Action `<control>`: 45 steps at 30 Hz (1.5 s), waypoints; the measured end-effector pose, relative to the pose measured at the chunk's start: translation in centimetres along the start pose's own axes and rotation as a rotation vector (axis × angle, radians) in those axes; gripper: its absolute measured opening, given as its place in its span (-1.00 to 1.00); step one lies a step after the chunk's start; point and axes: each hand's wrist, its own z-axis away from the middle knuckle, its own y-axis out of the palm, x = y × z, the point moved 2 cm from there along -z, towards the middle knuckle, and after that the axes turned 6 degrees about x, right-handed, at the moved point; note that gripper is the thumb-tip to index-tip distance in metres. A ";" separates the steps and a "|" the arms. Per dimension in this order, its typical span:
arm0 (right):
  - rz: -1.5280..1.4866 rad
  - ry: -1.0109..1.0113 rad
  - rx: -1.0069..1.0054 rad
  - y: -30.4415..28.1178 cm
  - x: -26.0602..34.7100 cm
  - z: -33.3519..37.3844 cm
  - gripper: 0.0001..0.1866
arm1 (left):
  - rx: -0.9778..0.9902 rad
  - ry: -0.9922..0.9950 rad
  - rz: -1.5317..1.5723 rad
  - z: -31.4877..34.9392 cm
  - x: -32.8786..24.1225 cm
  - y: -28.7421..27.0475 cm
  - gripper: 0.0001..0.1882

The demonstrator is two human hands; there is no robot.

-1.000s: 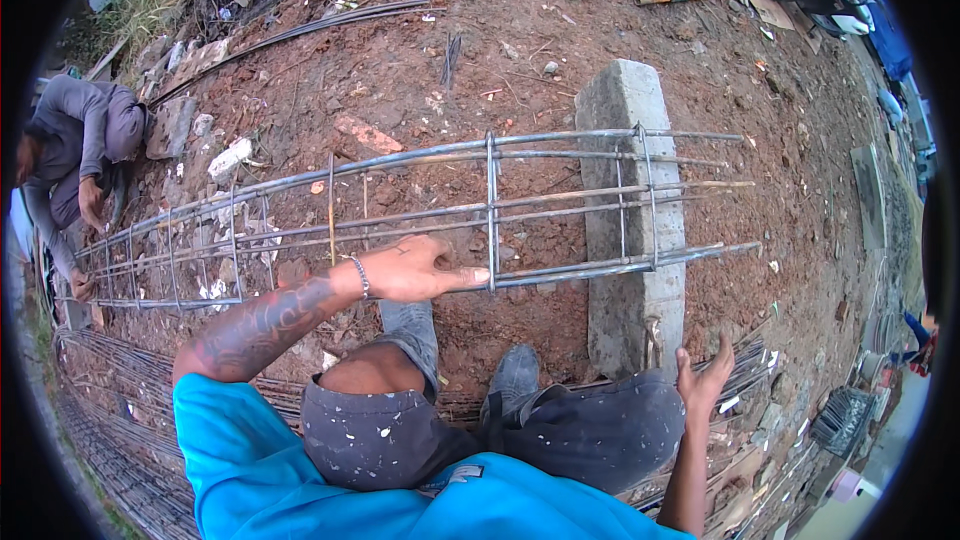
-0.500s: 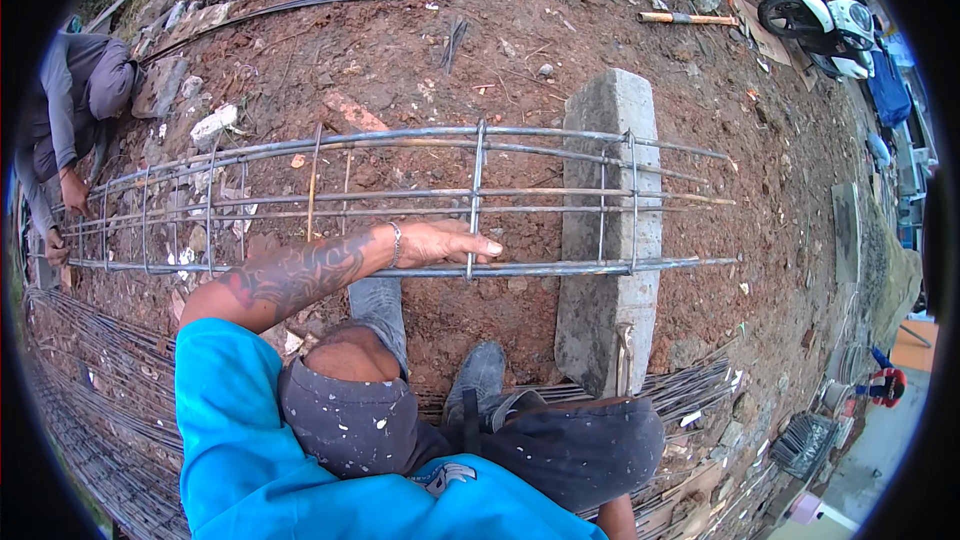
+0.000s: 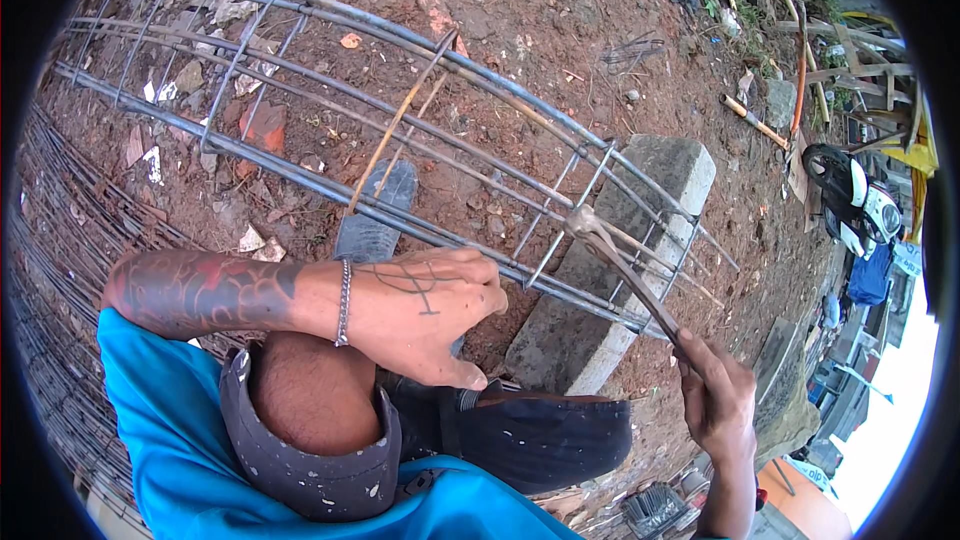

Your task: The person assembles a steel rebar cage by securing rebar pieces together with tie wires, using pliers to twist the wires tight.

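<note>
A long reinforcing-bar cage [image 3: 298, 177] runs slantwise across the view, its right end over a concrete block [image 3: 560, 352]. My right hand [image 3: 718, 395] is closed around the handles of a pair of pincers [image 3: 632, 280]. The pincers' jaws sit at the cage's inner bars, beside a grey stirrup [image 3: 600, 178]. Just below the lower bars, my left hand [image 3: 420, 305] holds nothing, its thumb apart from its slightly bent fingers. A rusty brown stirrup [image 3: 402, 118] stands farther left on the cage.
Many loose steel bars [image 3: 75, 250] lie along the left. Rubble and a broken brick piece [image 3: 262, 127] lie on the muddy ground under the cage. A parked motorbike [image 3: 860, 202] and an orange-handled tool [image 3: 757, 122] are at the right.
My left hand has come off the stirrup and moved toward me. My right hand has come up with the pincers, reaching the cage. The view has turned; the other person is out of it.
</note>
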 end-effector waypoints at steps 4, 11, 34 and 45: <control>0.224 -0.109 0.434 -2.0 7.5 -11.7 -0.41 | 0.485 0.049 0.436 2.2 0.2 4.6 -0.35; 0.641 -0.241 0.692 1.5 6.7 -14.3 -0.46 | 0.346 0.043 0.170 1.8 1.5 5.8 -0.42; 0.367 -0.031 0.185 -4.9 7.5 -10.5 -0.42 | -0.172 -0.338 0.007 -3.6 2.7 -1.0 -0.31; 0.286 0.160 -0.050 -5.5 -1.5 -7.1 -0.59 | 0.226 -0.436 0.563 -12.5 9.5 0.6 0.01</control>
